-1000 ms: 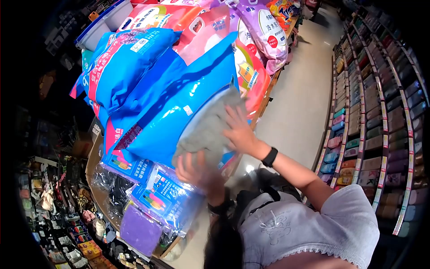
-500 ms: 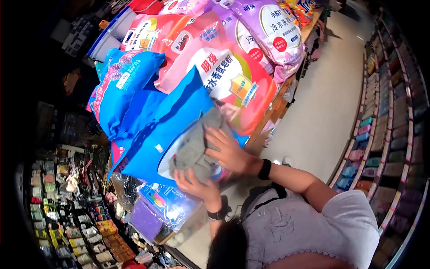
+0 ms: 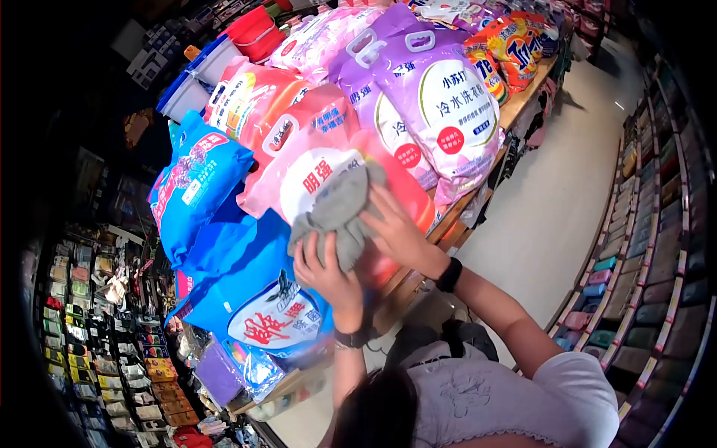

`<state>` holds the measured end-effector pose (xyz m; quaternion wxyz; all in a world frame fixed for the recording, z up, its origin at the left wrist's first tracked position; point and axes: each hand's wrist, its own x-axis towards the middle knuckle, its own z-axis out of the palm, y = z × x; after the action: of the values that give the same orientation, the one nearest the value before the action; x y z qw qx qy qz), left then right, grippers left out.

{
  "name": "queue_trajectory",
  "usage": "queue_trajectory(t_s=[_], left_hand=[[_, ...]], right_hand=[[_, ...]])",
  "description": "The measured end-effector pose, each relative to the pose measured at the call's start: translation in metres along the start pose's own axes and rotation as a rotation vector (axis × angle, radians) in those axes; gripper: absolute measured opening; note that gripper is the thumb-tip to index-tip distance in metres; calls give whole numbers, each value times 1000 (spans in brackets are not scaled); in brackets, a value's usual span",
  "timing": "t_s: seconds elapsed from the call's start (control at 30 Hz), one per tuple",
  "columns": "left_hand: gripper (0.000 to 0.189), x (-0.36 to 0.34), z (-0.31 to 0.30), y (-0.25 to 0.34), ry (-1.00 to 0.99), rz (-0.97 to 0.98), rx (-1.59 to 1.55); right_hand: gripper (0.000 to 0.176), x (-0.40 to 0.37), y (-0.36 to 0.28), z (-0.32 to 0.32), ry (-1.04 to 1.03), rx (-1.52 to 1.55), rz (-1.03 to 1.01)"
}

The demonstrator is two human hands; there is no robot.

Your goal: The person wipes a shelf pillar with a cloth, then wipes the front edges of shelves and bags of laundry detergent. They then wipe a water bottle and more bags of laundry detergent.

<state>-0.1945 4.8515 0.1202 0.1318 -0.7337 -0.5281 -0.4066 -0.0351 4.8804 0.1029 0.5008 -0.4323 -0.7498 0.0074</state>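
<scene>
A crumpled grey cloth (image 3: 336,209) lies against the front of a pink-and-red washing powder bag (image 3: 299,160), covering part of its white label. My left hand (image 3: 328,276) grips the lower left edge of the cloth with bent fingers. On the cloth's right side, my right hand (image 3: 403,235) holds it, fingertips partly sunk in the folds. Just below my left hand is a blue washing powder bag (image 3: 224,291) with a white oval label and red lettering.
Purple washing powder bags (image 3: 441,112) stand behind on the wooden display edge (image 3: 523,104). Another blue bag (image 3: 194,179) leans at the left, near blue-and-white buckets (image 3: 187,97) and a red bucket (image 3: 254,36). Stocked shelves (image 3: 642,246) line the aisle floor (image 3: 515,216) at right.
Both hands have moved up with the cloth, from the blue bag onto the pink-and-red bag. The blue bag's label now shows, and its upper flap has sunk down. The view has shifted.
</scene>
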Motion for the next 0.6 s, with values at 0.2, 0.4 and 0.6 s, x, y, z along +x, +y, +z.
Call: queue_trajectory(t_s=[0.2, 0.4, 0.6], left_hand=[[64, 20, 79, -13, -122, -58, 173], [51, -53, 82, -13, -356, 56, 76], [43, -77, 104, -30, -261, 166, -105]], right_hand=[[50, 7, 86, 62, -140, -45, 86], [46, -96, 88, 49, -215, -20, 307], [45, -105, 91, 45, -193, 325, 694]])
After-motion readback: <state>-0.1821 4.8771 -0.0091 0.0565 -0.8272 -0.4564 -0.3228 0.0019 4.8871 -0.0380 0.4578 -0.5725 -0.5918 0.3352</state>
